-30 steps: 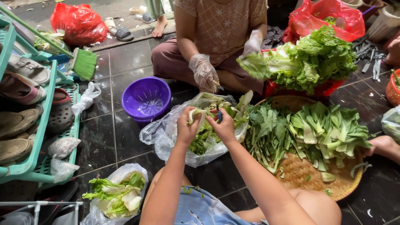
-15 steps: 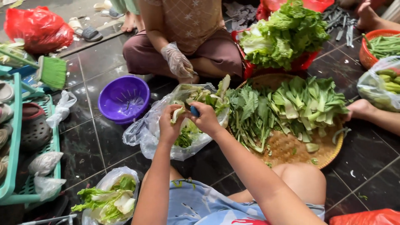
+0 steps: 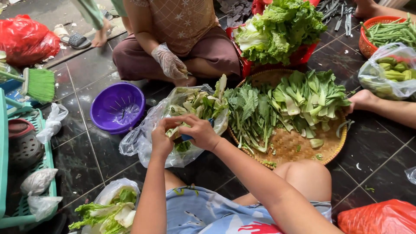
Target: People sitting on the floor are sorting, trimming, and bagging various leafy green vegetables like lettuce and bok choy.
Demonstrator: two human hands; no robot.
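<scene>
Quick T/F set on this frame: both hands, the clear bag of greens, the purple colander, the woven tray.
1. Both hands meet over the clear plastic bag. True: left hand and right hand pinch a pale green vegetable piece above it.
2. The purple colander is full of greens. False: it is empty.
3. The woven tray carries leafy greens. True.
4. The right hand wears a plastic glove. False: it is bare; the person opposite has a gloved hand.
</scene>
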